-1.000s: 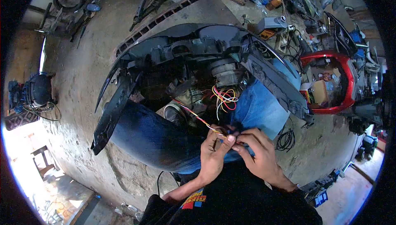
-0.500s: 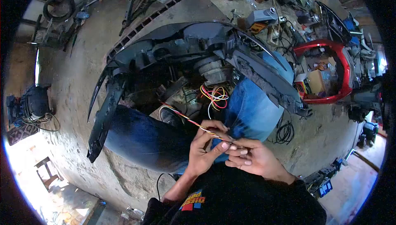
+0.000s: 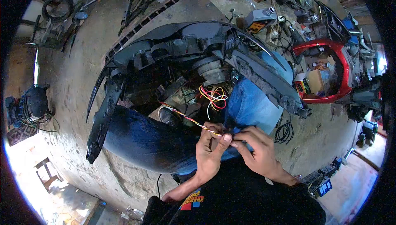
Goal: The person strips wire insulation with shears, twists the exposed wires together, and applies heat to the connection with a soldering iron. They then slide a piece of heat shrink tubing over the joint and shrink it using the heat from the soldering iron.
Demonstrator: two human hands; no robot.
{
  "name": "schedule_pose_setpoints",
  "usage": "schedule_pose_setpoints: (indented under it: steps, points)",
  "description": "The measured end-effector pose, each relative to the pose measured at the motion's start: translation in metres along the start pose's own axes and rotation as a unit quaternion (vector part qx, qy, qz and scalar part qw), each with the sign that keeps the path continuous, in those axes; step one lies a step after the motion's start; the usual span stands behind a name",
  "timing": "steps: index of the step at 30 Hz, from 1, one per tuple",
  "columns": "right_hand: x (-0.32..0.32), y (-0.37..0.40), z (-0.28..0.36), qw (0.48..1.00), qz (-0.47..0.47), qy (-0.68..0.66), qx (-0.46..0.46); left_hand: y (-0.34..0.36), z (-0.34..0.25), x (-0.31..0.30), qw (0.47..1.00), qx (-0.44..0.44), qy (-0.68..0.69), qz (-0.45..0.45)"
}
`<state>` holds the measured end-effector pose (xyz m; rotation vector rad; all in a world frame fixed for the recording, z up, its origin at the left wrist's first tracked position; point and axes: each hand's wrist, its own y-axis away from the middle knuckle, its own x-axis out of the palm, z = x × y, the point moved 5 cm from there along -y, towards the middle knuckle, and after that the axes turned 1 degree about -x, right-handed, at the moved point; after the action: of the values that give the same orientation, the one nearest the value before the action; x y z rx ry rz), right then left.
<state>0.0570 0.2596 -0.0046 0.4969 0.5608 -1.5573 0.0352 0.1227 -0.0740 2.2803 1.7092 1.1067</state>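
A twisted bundle of red, white and yellow wires [image 3: 189, 119] runs from the dark parts between my legs up to my hands. My left hand [image 3: 211, 150] pinches the bundle near its end between thumb and fingers. Right beside it, my right hand [image 3: 256, 152] is closed with thumb and index finger at the wire end; the tip itself is hidden by the fingers. A loose coil of red, yellow and white wires [image 3: 213, 97] lies past my hands. Around my knees arches a large black plastic vehicle panel [image 3: 181, 39].
On the right lies a red plastic frame [image 3: 345, 66] around a cardboard box [image 3: 317, 80]. A black cable coil [image 3: 284, 132] rests on the floor by my right leg. A grey bottle [image 3: 262, 16] stands beyond the panel, and a dark machine [image 3: 37, 103] sits at left.
My right hand has turned and its fingers have risen, now pinching at the wire end. The left thumb has shifted slightly; the bundle stays held.
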Motion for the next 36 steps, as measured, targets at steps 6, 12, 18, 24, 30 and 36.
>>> schedule_pose_setpoints:
  steps: [6, 12, 18, 24, 30, 36]
  points:
    - [0.021, 0.02, -0.019, 0.912, 0.052, -0.284, 0.291, 0.0, 0.0, 0.001, 0.998, -0.01, 0.051, 0.045]
    - [0.045, 0.035, -0.025, 0.521, 0.096, -0.717, 0.453, -0.017, -0.022, -0.017, 0.972, 0.099, -0.114, 0.178]
    - [0.05, 0.035, -0.017, 0.381, 0.158, -0.788, 0.457, -0.024, -0.022, -0.02, 0.961, 0.149, -0.139, 0.187]
    - [0.026, 0.02, -0.017, 0.788, 0.069, -0.463, 0.399, -0.018, -0.015, -0.017, 0.95, 0.206, -0.208, 0.108]
    - [-0.003, -0.002, 0.002, 0.996, -0.003, -0.052, 0.072, -0.005, -0.007, -0.004, 0.985, 0.125, -0.115, -0.015]
    - [0.004, 0.003, -0.002, 1.0, -0.011, 0.027, 0.011, 0.0, 0.003, 0.0, 0.998, 0.046, -0.044, -0.02]
